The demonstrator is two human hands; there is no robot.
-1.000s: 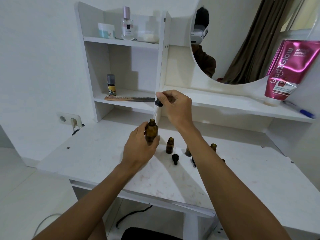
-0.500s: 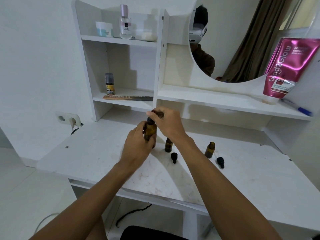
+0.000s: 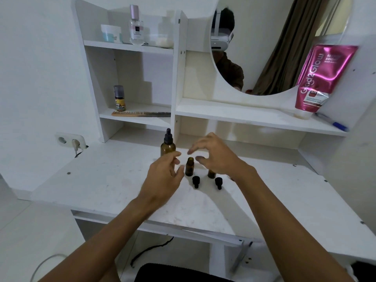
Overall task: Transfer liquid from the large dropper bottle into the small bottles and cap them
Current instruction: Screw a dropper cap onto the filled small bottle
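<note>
The large amber dropper bottle (image 3: 167,146) stands upright on the white desk (image 3: 105,180) with its black dropper cap on. My left hand (image 3: 162,178) hovers just in front of it, fingers apart, holding nothing. A small uncapped amber bottle (image 3: 189,166) stands between my hands. A second small bottle (image 3: 211,174) is partly hidden under my right hand (image 3: 215,155), which is open above it. Two black dropper caps (image 3: 196,181) (image 3: 218,182) lie on the desk in front of the small bottles.
A white shelf unit with a round mirror (image 3: 264,47) rises behind the desk. It holds a comb (image 3: 140,113), a small spray can (image 3: 119,98), a perfume bottle (image 3: 136,27), a jar (image 3: 111,33), a pink tube (image 3: 319,78) and a pen (image 3: 333,124). A wall socket (image 3: 71,140) sits at left.
The dropper was put back into the large bottle, the bottle was set down on the desk, and both hands let go and now hover open.
</note>
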